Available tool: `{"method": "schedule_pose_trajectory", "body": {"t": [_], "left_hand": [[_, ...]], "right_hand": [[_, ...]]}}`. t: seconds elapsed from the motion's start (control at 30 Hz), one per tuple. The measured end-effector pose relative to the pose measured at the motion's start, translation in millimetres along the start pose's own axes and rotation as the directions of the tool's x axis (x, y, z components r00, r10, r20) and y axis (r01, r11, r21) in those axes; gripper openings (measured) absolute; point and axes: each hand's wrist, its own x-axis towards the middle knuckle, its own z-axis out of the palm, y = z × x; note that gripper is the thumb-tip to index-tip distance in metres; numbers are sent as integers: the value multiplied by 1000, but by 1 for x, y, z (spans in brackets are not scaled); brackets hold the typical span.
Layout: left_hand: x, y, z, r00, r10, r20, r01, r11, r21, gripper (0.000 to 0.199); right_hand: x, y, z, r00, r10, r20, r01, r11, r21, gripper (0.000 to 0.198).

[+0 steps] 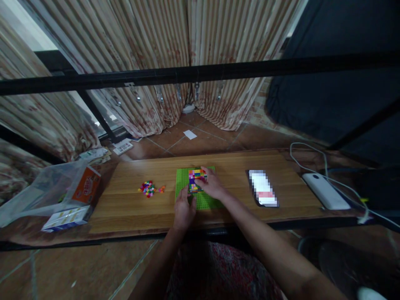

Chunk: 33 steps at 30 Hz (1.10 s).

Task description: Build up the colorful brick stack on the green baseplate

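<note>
Though I can't tell if your left hand point(184, 210) or right hand point(211, 183) grips, hard pushes could pop blocks point(196, 173) off the bench's point(125, 212) near edge.

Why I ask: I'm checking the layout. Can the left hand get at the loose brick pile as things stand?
Likely yes: between the left hand and the loose brick pile, the tabletop shows nothing tall, just a small brick cluster beside the pile.

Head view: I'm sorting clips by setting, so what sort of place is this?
Probably a room in a home: long striped curtains, a tiled floor, and a green studded baseplate on a wooden tabletop suggest it.
</note>
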Motion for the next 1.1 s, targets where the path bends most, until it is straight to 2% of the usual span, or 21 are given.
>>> {"method": "schedule_pose_trajectory", "body": {"t": [0.07,0.13,0.23,0.33,0.43,0.53,0.6,0.73,0.87,0.97,1.1], "left_hand": [[-1,-1,0,1000,-1,2,1,1000,8,48],[-1,0,0,1000,0,-5,0,1000,9,49],[-3,3,0,1000,-10,-4,10,1000,-8,53],[-9,9,0,999,-44,10,45,999,-31,55],[-13,10,-4,999,-50,11,51,997,-61,54],[-13,0,-18,995,-82,-53,78,995,-65,45],[-11,-13,-33,982,-142,-122,140,990,-31,37],[-2,-40,-64,928,-267,-258,302,947,107,22],[10,-50,-75,905,-353,-238,415,856,309,18],[16,-48,-73,906,-376,-195,423,794,436,19],[21,-44,-71,891,-419,-174,446,742,500,21]], "right_hand": [[5,-19,-2,999,3,-37,-10,982,-187,59],[12,-36,0,998,-58,-27,47,948,-315,57],[22,-49,7,992,-108,64,125,899,-420,56],[27,-46,13,987,-68,144,130,869,-478,60],[29,-38,17,981,-77,179,158,855,-494,63],[29,-34,18,977,-100,191,185,845,-502,65],[28,-33,18,977,-100,191,186,839,-512,65],[28,-35,17,975,-95,202,190,827,-529,63],[28,-36,16,975,-85,206,188,811,-553,63],[28,-37,16,976,-71,208,177,813,-554,63],[32,-37,16,980,-37,195,131,856,-500,59]]}}
